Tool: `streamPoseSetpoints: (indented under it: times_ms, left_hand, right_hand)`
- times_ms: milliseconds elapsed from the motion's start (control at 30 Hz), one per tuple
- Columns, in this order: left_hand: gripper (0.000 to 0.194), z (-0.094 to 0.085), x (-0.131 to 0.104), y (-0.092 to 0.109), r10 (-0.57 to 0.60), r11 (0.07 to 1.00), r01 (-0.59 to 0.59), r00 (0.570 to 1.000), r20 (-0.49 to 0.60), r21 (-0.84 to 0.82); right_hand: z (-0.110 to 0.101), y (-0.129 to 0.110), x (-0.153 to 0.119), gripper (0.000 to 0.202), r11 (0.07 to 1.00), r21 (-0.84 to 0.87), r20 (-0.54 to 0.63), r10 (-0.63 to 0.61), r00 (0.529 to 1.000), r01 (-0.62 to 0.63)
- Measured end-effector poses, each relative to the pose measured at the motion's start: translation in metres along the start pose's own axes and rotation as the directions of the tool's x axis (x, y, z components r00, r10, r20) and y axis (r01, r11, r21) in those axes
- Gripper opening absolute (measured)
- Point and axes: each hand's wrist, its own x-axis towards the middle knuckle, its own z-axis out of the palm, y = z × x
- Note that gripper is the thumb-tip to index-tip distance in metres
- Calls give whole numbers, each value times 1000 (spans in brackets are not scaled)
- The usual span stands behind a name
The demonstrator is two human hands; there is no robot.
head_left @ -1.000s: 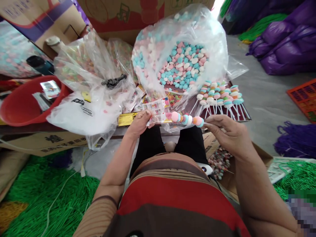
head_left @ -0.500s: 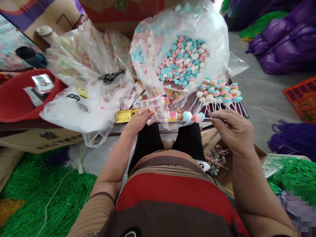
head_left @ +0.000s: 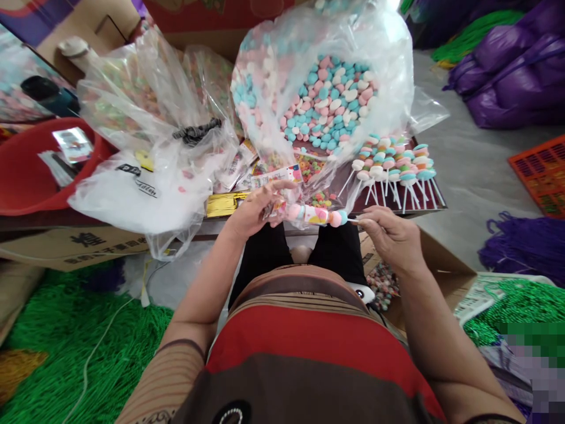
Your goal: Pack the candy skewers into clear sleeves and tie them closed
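A candy skewer (head_left: 339, 218) of pink, blue and white sweets lies level in front of my body, mostly inside a clear printed wrapper (head_left: 315, 215). My right hand (head_left: 392, 238) pinches the bare end of its white stick between thumb and fingers. At the wrapper's other end, my left hand (head_left: 256, 211) holds the crumpled plastic, its index finger stretched out along the top. Beyond my right hand, a stack of finished-looking candy skewers (head_left: 392, 162) rests on the table with sticks pointing toward me.
A big clear bag of pastel sweets (head_left: 326, 109) lies open at the table's back. Left of it are bags of ring-shaped candy (head_left: 132, 88), a white plastic bag (head_left: 145, 194), yellow strips (head_left: 226, 204) and a red basin (head_left: 26, 165). An open carton (head_left: 445, 259) stands below right.
My right hand has moved left, pushing the candy skewer further into the wrapper. My left hand's fingers have extended over the wrapper, and the sweets now reach close to it.
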Motion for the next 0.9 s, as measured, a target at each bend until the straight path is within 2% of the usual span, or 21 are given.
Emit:
streamPoseSetpoints:
  times_ms: [100,167,233,367,467,533,667,767,900]
  left_hand:
    - [94,8,0,0,9,990,-8,1000,6,-142]
    - [95,13,1,-2,8,990,-15,999,-52,-138]
    - [88,18,3,-3,27,993,-38,995,-98,-110]
    - [68,29,9,-3,104,984,-119,988,-112,-134]
    - [50,41,14,-4,97,980,-131,972,-214,-149]
    - [46,50,18,-8,83,983,-123,960,-268,-137]
    - [45,61,21,-13,110,974,-160,952,-285,-158]
    - [44,63,23,-10,108,973,-162,948,-299,-165]
    - [38,70,24,-10,103,987,-133,954,-281,-87]
  right_hand:
    - [11,-9,-6,28,988,91,22,122,992,-123]
    - [19,-16,-8,25,975,128,8,184,983,-183]
    - [24,-21,-8,23,965,151,-8,220,976,-216]
    - [32,-23,-9,21,955,205,1,219,976,-215]
    - [39,-21,-14,20,952,207,14,229,973,-227]
    - [46,-22,-17,21,936,234,14,266,964,-261]
    - [60,-29,-20,28,862,381,27,351,936,-334]
    - [64,-36,-20,36,788,492,38,405,913,-370]
    - [66,-44,-22,43,674,640,15,469,883,-369]
